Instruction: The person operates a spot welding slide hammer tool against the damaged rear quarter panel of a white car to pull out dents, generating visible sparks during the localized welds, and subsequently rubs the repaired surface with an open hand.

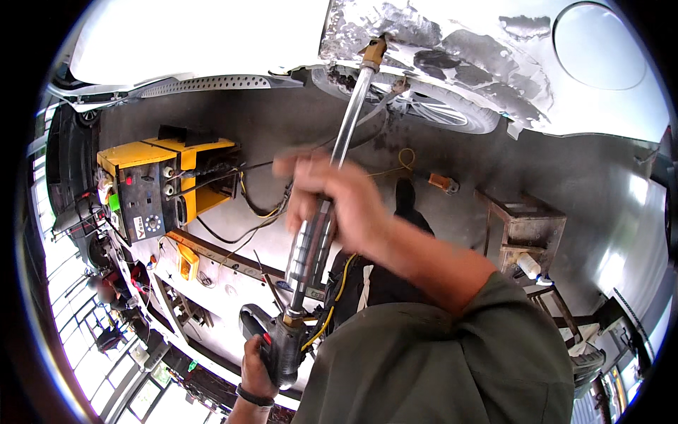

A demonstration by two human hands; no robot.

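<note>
A slide-hammer dent puller [352,116] runs from low in front of me up to a white car panel [487,56]. Its brass-coloured tip [374,53] meets the panel where the finish is patchy grey and scraped. My left hand [256,374] is closed around the tool's black pistol-style handle [286,353]. Across the shaft, at the upper end of the ribbed silver sliding weight [308,251], lies my right hand [346,201]. Motion smears its fingers, so their grip on the weight is unclear.
A car wheel [452,106] sits under the panel. At left stands a yellow-and-black machine [145,191] with cables trailing toward me. An orange grinder-like tool [443,182] lies on the floor. A worn metal stool [526,219] stands at right. A person [116,293] is far left.
</note>
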